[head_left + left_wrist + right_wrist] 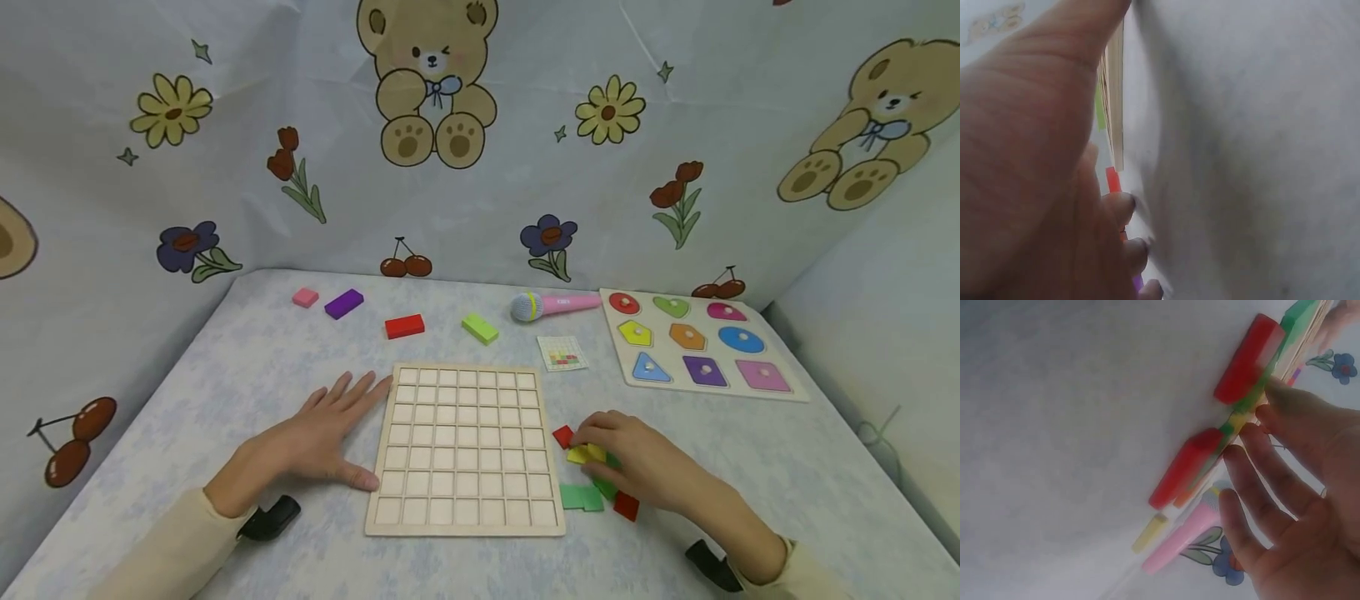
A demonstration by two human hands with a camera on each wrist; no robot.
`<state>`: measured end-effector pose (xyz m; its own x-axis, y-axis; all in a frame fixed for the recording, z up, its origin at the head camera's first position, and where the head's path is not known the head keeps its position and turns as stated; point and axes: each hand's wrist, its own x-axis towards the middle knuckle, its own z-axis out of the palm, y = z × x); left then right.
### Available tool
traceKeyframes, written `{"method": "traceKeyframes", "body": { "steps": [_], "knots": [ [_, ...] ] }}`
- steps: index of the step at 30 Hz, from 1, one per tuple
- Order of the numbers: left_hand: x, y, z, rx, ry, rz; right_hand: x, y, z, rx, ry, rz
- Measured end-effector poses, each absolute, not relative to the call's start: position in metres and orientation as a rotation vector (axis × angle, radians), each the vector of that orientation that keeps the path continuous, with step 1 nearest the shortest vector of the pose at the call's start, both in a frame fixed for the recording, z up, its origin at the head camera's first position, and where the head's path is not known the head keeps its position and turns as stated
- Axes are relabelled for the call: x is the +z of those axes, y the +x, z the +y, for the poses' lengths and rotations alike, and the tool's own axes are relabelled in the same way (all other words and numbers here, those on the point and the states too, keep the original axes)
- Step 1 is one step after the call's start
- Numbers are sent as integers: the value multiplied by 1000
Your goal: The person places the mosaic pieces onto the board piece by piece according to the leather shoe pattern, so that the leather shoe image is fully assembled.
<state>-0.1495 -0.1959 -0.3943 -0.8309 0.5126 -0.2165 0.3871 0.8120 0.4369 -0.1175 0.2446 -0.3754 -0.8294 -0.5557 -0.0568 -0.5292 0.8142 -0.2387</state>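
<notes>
Tiles (573, 497) in red, yellow and green are bunched just right of our grid board (465, 530), and our right hand (637, 458) is bent over them, though we can't tell if its fingers are pinching one. Our left hand (318, 437) has its fingers spread at the board's left edge, and farther back we've got four blocks (405, 326), a pink microphone (555, 304), a card (562, 353) and a shape puzzle (661, 335).

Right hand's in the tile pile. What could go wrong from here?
The right hand is among bunched tiles, so it might drag neighbours or lift two.
The green tiles lie close to the grid board; a nudge could jam them against it.
The left hand is at the board's left edge; a push may shift it.
</notes>
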Motion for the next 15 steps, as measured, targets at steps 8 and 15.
{"method": "traceKeyframes", "body": {
  "steps": [8, 15],
  "knots": [
    [-394, -152, -198, 539, 702, 2603, -379, -124, 241, -301, -900, 2912],
    [-393, -150, -197, 557, 705, 2592, -378, -125, 239, -329, -729, 2863]
  ]
}}
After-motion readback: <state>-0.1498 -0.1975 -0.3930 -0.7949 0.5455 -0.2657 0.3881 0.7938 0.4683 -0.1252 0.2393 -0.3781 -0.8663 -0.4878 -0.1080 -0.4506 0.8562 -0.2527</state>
